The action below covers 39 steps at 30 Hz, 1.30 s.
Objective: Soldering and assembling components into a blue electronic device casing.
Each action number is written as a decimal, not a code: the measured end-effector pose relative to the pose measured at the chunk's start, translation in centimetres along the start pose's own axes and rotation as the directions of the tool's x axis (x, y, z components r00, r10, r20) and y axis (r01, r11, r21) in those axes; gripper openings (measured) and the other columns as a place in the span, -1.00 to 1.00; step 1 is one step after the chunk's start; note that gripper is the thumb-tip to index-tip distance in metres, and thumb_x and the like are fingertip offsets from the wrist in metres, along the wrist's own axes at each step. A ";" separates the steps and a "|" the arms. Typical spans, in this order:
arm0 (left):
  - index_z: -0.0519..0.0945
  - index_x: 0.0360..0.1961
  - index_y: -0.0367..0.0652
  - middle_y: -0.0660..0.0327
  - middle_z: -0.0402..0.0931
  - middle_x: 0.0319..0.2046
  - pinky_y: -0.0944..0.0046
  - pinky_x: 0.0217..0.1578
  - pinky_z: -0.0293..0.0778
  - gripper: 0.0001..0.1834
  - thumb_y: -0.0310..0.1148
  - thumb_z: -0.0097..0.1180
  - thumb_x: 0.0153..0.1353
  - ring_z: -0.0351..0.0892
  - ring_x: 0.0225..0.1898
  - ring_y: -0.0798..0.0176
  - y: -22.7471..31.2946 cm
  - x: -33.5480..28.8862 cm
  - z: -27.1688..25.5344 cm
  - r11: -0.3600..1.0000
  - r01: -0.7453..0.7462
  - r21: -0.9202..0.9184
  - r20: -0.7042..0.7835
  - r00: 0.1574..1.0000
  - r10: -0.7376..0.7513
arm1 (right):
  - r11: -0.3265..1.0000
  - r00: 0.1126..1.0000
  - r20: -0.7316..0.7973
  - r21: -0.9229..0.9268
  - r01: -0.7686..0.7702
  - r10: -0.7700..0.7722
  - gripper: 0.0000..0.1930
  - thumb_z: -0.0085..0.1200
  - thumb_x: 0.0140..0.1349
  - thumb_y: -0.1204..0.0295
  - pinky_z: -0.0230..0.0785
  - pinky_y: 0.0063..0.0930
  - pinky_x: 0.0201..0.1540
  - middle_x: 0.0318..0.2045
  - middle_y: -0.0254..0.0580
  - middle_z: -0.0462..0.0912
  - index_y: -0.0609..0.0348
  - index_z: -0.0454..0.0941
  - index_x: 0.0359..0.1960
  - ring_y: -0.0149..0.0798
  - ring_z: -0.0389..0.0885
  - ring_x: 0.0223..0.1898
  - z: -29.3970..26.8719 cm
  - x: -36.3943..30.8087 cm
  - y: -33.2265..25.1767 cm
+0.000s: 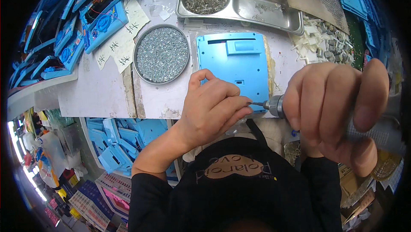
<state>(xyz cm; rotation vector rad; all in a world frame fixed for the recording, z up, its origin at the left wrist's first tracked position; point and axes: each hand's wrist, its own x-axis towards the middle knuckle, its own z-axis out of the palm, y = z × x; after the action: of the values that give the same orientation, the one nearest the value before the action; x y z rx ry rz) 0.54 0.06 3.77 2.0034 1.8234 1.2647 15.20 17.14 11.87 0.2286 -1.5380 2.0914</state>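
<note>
A light-blue plastic casing (227,68) lies flat on the white table, with small holes, a slot near its far edge and a raised rectangular cover. Over its near edge, my left hand (214,108) is closed in a pinch, its fingertips at the tip of a thin driver bit; whatever they hold is too small to make out. My right hand (332,103) wraps round a grey electric screwdriver (276,105), whose bit points left toward those fingertips. Left of the casing stands a round metal bowl (161,54) full of small silver screws.
A steel compartment tray (267,9) with small metal parts stands at the back. White and grey plastic parts (325,41) are heaped right of it. Blue casings with wires (102,22) crowd the far left. Below the table edge sits a box of blue panels (122,140).
</note>
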 end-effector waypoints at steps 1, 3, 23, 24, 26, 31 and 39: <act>0.67 -0.25 -0.03 0.35 0.50 -0.35 0.09 -0.06 0.25 -0.77 -0.35 0.45 0.07 0.53 -0.33 0.28 0.0 -0.1 0.2 1.000 0.011 -0.020 -0.001 1.000 -0.011 | 1.000 1.000 -0.004 0.002 -0.007 0.007 -0.67 0.30 0.27 0.17 0.48 -0.56 -0.37 -0.60 -0.56 0.52 -0.14 0.35 -0.13 -0.53 0.54 -0.57 0.1 -0.1 0.1; 0.66 -0.26 -0.03 0.35 0.49 -0.36 0.08 -0.05 0.26 -0.78 -0.34 0.45 0.08 0.52 -0.33 0.29 -0.2 -0.5 0.2 0.998 0.040 -0.047 -0.006 0.999 -0.041 | 1.000 1.000 -0.002 0.015 -0.021 0.021 -0.66 0.31 0.27 0.18 0.47 -0.57 -0.39 -0.61 -0.56 0.53 -0.15 0.35 -0.14 -0.53 0.54 -0.59 0.2 -0.1 0.5; 0.72 -0.30 -0.11 0.25 0.60 -0.32 0.04 -0.02 0.34 -0.75 -0.25 0.46 0.02 0.58 -0.19 0.11 -8.0 -0.2 -6.1 0.767 0.307 0.563 -0.178 0.952 -0.251 | 0.991 0.986 -0.150 -0.099 -0.085 0.070 -0.69 0.22 0.23 0.17 0.30 -0.56 -0.52 -0.68 -0.59 0.40 -0.08 0.36 -0.15 -0.50 0.36 -0.71 0.7 0.7 2.3; 0.73 -0.33 -0.09 0.27 0.59 -0.31 0.02 -0.01 0.31 -0.78 -0.25 0.45 0.04 0.57 -0.17 0.11 -8.8 -1.2 -6.2 0.775 0.339 0.533 -0.153 0.940 -0.306 | 0.991 0.985 -0.150 -0.093 -0.096 0.082 -0.69 0.20 0.23 0.16 0.29 -0.56 -0.50 -0.69 -0.59 0.38 -0.08 0.36 -0.14 -0.51 0.35 -0.70 0.4 0.5 2.5; 0.73 -0.39 -0.04 0.31 0.58 -0.29 -0.02 0.03 0.24 -0.85 -0.25 0.41 0.07 0.54 -0.12 0.13 -10.1 -2.9 -5.7 0.792 0.397 0.465 -0.090 0.911 -0.403 | 0.989 0.982 -0.161 -0.093 -0.119 0.103 -0.68 0.17 0.24 0.14 0.28 -0.57 -0.46 -0.70 -0.58 0.35 -0.07 0.35 -0.12 -0.51 0.32 -0.69 -0.2 0.1 2.6; 0.76 -0.36 -0.05 0.29 0.62 -0.27 0.02 0.04 0.27 -0.89 -0.30 0.37 0.12 0.55 -0.10 0.13 -10.9 -2.8 -6.5 0.809 0.463 0.362 -0.179 0.886 -0.427 | 0.983 0.985 -0.162 -0.157 -0.093 0.067 -0.68 0.18 0.24 0.15 0.28 -0.53 -0.44 -0.70 -0.56 0.35 -0.06 0.34 -0.13 -0.49 0.34 -0.66 -0.6 -1.5 1.2; 0.75 -0.34 -0.14 0.20 0.69 -0.35 0.11 -0.14 0.47 -0.93 -0.40 0.35 0.16 0.64 -0.25 0.10 -12.7 -2.8 -6.7 0.789 0.417 0.451 -0.287 0.905 -0.314 | 0.972 0.923 -0.322 -0.038 -0.232 0.208 -0.65 0.29 0.23 0.19 0.29 -0.44 -0.44 -0.66 -0.46 0.38 0.00 0.35 -0.17 -0.42 0.37 -0.63 1.4 -5.1 0.0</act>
<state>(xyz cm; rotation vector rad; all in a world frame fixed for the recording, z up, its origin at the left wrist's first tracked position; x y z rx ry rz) -13.07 -2.05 -1.12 1.6184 2.7137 0.9601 19.29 14.27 10.13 -0.3102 -1.4953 2.1062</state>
